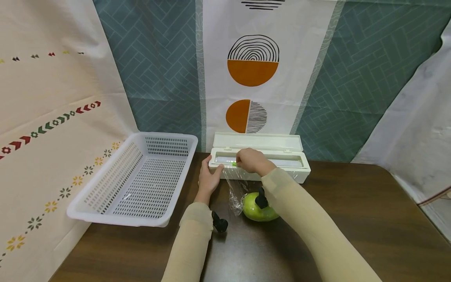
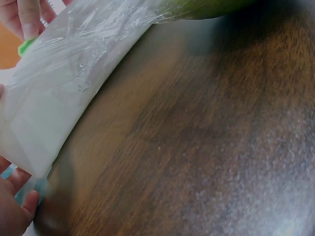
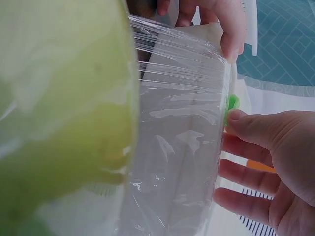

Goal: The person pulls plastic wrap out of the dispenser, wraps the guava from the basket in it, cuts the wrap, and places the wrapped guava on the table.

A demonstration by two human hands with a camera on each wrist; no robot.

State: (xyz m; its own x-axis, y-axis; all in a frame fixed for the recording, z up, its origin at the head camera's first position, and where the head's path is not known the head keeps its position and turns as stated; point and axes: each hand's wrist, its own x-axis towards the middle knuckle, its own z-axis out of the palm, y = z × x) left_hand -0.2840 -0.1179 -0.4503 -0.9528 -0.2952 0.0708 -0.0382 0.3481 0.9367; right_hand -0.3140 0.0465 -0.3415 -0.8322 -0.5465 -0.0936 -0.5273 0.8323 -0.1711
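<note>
Cloth (image 1: pixel 169 70) backs a dark table (image 1: pixel 352 211); right fingers (image 3: pixel 246 176) pinch a green slider (image 3: pixel 232 104), left fingers (image 1: pixel 205 164) grip a white box (image 1: pixel 260 143).

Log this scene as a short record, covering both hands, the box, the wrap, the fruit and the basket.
Left hand: grips the left end of the white box
Right hand: pinches the green slider at the box's front edge
Lid: open, tilted back
Plastic wrap: runs from the box's front edge to the green fruit
Fruit position: on the table, in front of the box
Basket: white, slotted, left of the box
</note>
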